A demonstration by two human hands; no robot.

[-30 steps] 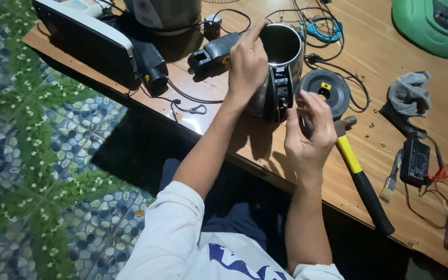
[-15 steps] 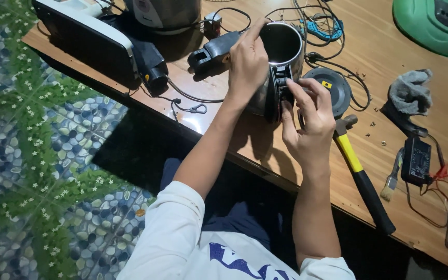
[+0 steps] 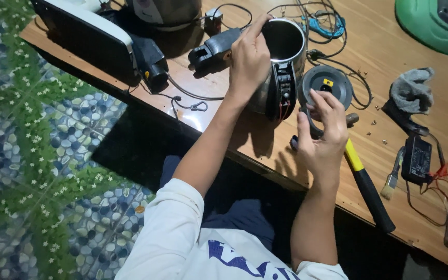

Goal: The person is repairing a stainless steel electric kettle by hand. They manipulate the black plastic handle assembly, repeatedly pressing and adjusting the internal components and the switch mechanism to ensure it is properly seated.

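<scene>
**Two hands at an opened electric kettle on a wooden bench**

While the left hand (image 3: 249,61) clasps the rim and side of the steel kettle (image 3: 281,62) just above centre frame, fingers curled over the open mouth, the right hand (image 3: 321,136) hovers lower right of it, fingers spread and loosely bent; a small dark part seems pinched near the thumb, though what it is cannot be told. The kettle lies tilted on the wooden table (image 3: 390,36), its black side panel with red wiring facing the viewer. Touching its left is the detached black handle (image 3: 214,51). Just right of the kettle rests the round black base (image 3: 326,83), its cord looping toward the top edge. Beneath the right hand lies a hammer (image 3: 366,184) with a yellow-and-black grip, running toward the lower right. Further right are a small paintbrush (image 3: 391,184), a black power adapter (image 3: 417,159) with red wires, and a grey rag (image 3: 413,89). A green appliance (image 3: 434,23) occupies the upper right corner; a black-and-white device (image 3: 86,28) the upper left. Patterned flooring (image 3: 37,171) fills the left side.
</scene>
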